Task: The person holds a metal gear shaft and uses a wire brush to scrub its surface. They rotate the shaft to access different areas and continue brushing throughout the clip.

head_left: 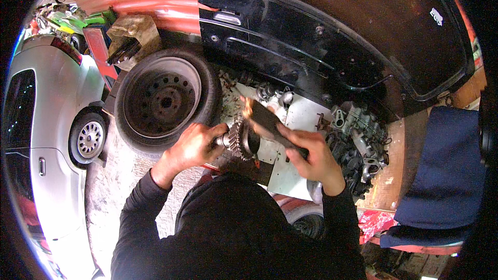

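Observation:
My left hand (196, 145) is closed around the shaft end of a metal gear shaft (239, 141), its toothed gears pointing right. In my right hand (317, 156) is a dark, flat, brush-like tool (275, 125), with a pale tan patch at its far end. Motion blur smears that end, so I cannot tell whether bristles are there. The tool slants from my right fingers up toward the far left, just above and beside the gears; whether it touches them is not plain. Below both hands, a white board (298, 176) lies partly hidden.
A wheel with its tyre (207, 85) lies at the far left, near a silver car (57, 98). Metal engine parts (363, 140) are piled on the right. A black vehicle panel (290, 36) stands behind. Dark blue cloth (441, 171) hangs at far right.

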Demonstrator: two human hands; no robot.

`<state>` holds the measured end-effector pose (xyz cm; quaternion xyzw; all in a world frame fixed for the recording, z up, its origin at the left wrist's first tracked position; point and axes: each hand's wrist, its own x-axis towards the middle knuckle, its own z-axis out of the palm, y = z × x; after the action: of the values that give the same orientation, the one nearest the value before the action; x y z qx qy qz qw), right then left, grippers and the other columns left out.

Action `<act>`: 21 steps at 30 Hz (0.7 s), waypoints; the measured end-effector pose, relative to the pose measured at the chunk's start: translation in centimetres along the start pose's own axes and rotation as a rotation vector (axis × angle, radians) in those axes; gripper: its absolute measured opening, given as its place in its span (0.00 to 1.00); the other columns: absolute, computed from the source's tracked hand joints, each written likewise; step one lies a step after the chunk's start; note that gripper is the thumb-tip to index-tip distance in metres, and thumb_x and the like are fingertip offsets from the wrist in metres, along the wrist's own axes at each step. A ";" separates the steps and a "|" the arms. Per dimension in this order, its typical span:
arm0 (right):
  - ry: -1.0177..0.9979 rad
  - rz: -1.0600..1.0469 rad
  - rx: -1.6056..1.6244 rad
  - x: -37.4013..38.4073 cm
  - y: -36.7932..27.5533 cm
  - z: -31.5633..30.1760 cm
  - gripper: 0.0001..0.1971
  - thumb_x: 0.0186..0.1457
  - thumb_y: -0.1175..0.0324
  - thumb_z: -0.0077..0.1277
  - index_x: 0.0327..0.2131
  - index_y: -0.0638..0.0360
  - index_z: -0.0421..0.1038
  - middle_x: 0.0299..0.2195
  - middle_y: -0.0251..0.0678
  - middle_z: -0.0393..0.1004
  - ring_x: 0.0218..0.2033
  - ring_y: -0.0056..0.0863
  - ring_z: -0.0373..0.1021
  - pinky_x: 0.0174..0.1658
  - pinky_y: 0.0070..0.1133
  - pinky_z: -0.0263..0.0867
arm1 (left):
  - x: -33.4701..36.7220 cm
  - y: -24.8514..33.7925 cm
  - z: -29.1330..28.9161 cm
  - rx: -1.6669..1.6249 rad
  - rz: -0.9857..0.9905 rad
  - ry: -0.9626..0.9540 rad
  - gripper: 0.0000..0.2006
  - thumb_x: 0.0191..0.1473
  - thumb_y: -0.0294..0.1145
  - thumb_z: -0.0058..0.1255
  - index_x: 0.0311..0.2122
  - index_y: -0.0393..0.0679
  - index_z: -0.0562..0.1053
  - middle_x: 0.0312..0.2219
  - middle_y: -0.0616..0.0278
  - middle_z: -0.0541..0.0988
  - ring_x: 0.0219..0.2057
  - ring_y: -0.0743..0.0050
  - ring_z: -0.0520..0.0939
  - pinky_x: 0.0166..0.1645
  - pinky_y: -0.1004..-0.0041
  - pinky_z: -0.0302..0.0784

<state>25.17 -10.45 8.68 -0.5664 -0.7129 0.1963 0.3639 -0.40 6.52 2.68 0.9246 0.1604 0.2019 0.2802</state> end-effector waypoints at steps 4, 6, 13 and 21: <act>-0.111 0.018 -0.051 0.6 -1.8 -0.5 0.24 0.53 0.69 0.52 0.54 0.66 0.70 0.26 0.46 0.73 0.25 0.37 0.71 0.33 0.27 0.66 | -0.1 -0.9 0.5 -0.027 0.009 0.026 0.15 0.43 0.29 0.58 0.39 0.44 0.73 0.15 0.50 0.73 0.21 0.44 0.77 0.27 0.53 0.70; -0.016 -0.052 -0.063 0.9 -0.7 -0.3 0.24 0.52 0.69 0.52 0.54 0.66 0.70 0.26 0.46 0.73 0.26 0.37 0.71 0.34 0.27 0.67 | -0.1 -0.1 0.3 -0.033 0.025 0.037 0.14 0.43 0.29 0.58 0.38 0.44 0.73 0.15 0.51 0.73 0.21 0.44 0.77 0.26 0.53 0.70; -0.134 0.063 -0.013 0.7 -1.4 -1.5 0.31 0.54 0.72 0.49 0.63 0.53 0.60 0.41 0.53 0.75 0.39 0.47 0.75 0.46 0.31 0.69 | 0.2 0.3 -0.5 0.065 0.039 0.010 0.11 0.43 0.31 0.57 0.35 0.48 0.74 0.14 0.53 0.73 0.21 0.47 0.78 0.26 0.54 0.71; -0.144 0.000 -0.132 1.4 -2.5 0.4 0.32 0.56 0.72 0.46 0.65 0.47 0.57 0.34 0.48 0.70 0.33 0.47 0.70 0.39 0.35 0.68 | 0.0 -1.3 0.2 0.178 0.053 0.080 0.09 0.40 0.30 0.56 0.32 0.50 0.75 0.13 0.57 0.72 0.19 0.50 0.78 0.24 0.55 0.71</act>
<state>23.09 -9.73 10.58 -0.5737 -0.7484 0.1892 0.2736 -0.59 7.45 1.75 0.9410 0.1643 0.2309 0.1850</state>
